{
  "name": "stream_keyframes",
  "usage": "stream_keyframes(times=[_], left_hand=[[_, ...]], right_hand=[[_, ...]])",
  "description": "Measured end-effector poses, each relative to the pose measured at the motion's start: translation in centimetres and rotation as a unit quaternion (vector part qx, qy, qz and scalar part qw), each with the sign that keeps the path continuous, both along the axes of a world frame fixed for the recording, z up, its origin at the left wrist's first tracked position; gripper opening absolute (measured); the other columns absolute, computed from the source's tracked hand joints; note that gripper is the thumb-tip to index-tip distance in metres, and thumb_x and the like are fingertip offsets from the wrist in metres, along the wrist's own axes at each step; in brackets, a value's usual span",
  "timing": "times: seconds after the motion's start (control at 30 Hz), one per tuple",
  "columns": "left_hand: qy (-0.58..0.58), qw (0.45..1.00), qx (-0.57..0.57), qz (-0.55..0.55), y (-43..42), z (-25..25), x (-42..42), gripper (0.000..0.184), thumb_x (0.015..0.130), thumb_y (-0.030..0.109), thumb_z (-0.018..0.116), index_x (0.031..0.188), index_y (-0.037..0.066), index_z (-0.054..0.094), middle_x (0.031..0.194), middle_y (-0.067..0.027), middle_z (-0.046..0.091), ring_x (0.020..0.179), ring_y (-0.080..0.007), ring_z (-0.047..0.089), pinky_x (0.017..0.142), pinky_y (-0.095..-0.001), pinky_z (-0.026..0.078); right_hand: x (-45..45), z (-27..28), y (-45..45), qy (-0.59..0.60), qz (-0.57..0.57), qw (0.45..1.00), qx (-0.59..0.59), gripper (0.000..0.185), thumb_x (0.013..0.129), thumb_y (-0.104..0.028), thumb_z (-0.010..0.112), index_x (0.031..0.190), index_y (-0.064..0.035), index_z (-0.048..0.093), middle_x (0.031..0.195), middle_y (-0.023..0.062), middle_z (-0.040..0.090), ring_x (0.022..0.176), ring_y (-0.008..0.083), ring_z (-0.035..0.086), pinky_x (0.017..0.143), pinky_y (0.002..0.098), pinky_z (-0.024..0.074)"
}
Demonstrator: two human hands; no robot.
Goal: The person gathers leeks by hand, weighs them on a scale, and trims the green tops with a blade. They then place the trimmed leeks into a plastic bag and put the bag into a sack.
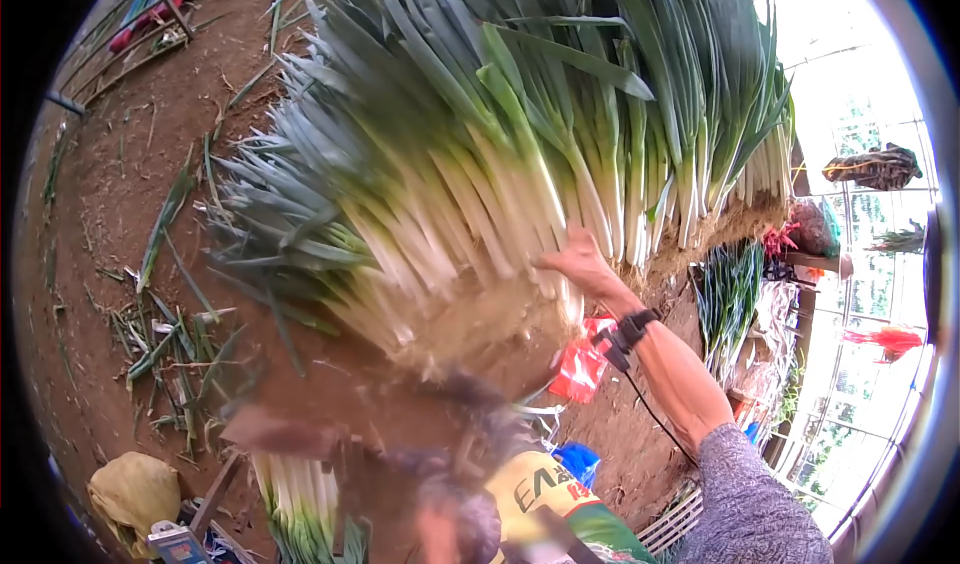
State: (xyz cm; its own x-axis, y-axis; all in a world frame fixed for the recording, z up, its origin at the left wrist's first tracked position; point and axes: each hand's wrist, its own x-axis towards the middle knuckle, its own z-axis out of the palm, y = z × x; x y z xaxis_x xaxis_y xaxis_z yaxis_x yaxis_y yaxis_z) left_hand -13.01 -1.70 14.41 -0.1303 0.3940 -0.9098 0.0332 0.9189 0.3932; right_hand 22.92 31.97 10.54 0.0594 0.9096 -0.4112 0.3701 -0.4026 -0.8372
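A large pile of leeks (470,194) fills the upper middle, green leaves upward and white stalks and muddy roots toward me. My right hand (582,264), with a black strap on the wrist, is at the pile's lower edge, its fingers around the white lower part of a leek. At the bottom, my left hand (437,529) is strongly smeared by motion; its fingers and anything in them cannot be made out. To its left lies a smaller leek bundle (300,499), roots upward in the view.
Cut leaves (175,359) litter the brown soil at left. A yellowish sack (135,494) is at lower left, a red plastic bag (580,364) below the pile, and a printed yellow-green sack (550,494) near me. More leeks (728,289) stand at right.
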Motion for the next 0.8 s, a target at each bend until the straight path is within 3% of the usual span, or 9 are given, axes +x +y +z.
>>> stream_keyframes(times=[0.07,0.13,0.2,0.27,0.33,0.43,0.57,0.7,0.8], left_hand=[[-0.039,0.997,0.065,-0.009,0.6,-3.3,-0.3,0.045,0.095,0.027,0.064,0.126,-0.006,0.063,0.115,-0.0185,0.071,0.106,-0.0263,0.069,0.094,-0.0379,0.052],[-0.084,0.991,0.099,-0.036,9.2,1.3,2.0,0.055,0.097,0.036,0.064,0.132,-0.006,0.058,0.123,-0.0188,0.068,0.114,-0.0238,0.066,0.097,-0.0366,0.052],[-0.188,0.962,0.198,0.006,15.0,1.7,4.8,0.066,0.098,0.045,0.064,0.139,-0.005,0.052,0.134,-0.02,0.063,0.122,-0.0274,0.061,0.104,-0.0388,0.049],[-0.273,0.941,0.2,-0.004,22.0,4.8,7.1,0.073,0.098,0.051,0.062,0.143,-0.005,0.047,0.141,-0.0205,0.058,0.128,-0.0303,0.058,0.109,-0.0413,0.045],[-0.342,0.909,0.239,0.002,26.2,5.4,9.3,0.073,0.099,0.052,0.06,0.144,-0.004,0.047,0.141,-0.0213,0.057,0.13,-0.0295,0.056,0.112,-0.043,0.042],[-0.252,0.947,0.201,-0.009,29.9,9.6,10.8,0.063,0.098,0.043,0.065,0.139,-0.003,0.053,0.13,-0.0182,0.065,0.117,-0.025,0.064,0.102,-0.0391,0.051],[-0.403,0.892,0.165,0.122,27.2,6.8,11.3,0.036,0.092,0.018,0.077,0.121,0.001,0.064,0.103,-0.0062,0.072,0.085,-0.0153,0.069,0.074,-0.0288,0.059],[-0.407,0.886,0.145,0.17,24.2,9.5,9.4,0.03,0.092,0.013,0.074,0.118,0.001,0.065,0.101,-0.0065,0.072,0.084,-0.0161,0.07,0.075,-0.0303,0.06],[-0.38,0.892,0.171,0.177,22.6,8.5,8.1,0.03,0.092,0.012,0.075,0.117,0.001,0.065,0.099,-0.0064,0.073,0.082,-0.0162,0.07,0.075,-0.0298,0.06]], right_hand=[[-1.5,5.0,-0.1,0.004,0.031,0.999,-0.044,0.056,0.079,-0.017,0.082,0.128,-0.0007,0.06,0.112,0.0118,0.072,0.098,0.0204,0.07,0.09,0.0325,0.0563],[-2.6,7.6,-0.9,0.021,0.027,0.996,-0.083,0.058,0.079,-0.018,0.083,0.129,-0.0005,0.059,0.114,0.0145,0.071,0.1,0.022,0.07,0.091,0.0342,0.057],[-4.1,10.1,-2.3,0.08,0.021,0.994,-0.077,0.055,0.082,-0.022,0.081,0.127,0.0,0.06,0.112,0.0149,0.071,0.1,0.0227,0.07,0.09,0.0345,0.0589],[-5.4,12.2,-3.8,0.112,0.028,0.988,-0.1,0.069,0.079,-0.029,0.087,0.134,0.0015,0.057,0.123,0.014,0.07,0.108,0.0205,0.068,0.099,0.0359,0.0547],[-7.0,15.3,-5.2,0.112,0.041,0.986,-0.115,0.066,0.081,-0.028,0.085,0.134,0.0005,0.057,0.121,0.0126,0.07,0.105,0.0196,0.069,0.095,0.0354,0.0568],[-8.6,18.1,-8.3,0.151,0.045,0.98,-0.122,0.061,0.084,-0.026,0.082,0.133,0.0001,0.056,0.114,0.0111,0.07,0.101,0.019,0.069,0.089,0.0348,0.0587],[-9.6,20.2,-11.4,0.136,0.081,0.972,-0.172,0.067,0.086,-0.021,0.083,0.139,0.0008,0.049,0.119,0.0102,0.065,0.109,0.0169,0.063,0.096,0.0334,0.054],[-10.7,20.0,-14.0,0.083,0.132,0.965,-0.21,0.069,0.087,-0.021,0.082,0.142,0.0007,0.047,0.121,0.0117,0.065,0.111,0.0191,0.062,0.097,0.0356,0.0531],[-12.8,22.2,-14.8,0.145,0.076,0.955,-0.249,0.073,0.087,-0.021,0.082,0.145,0.0009,0.045,0.124,0.0134,0.065,0.114,0.0203,0.061,0.1,0.0363,0.0516]])
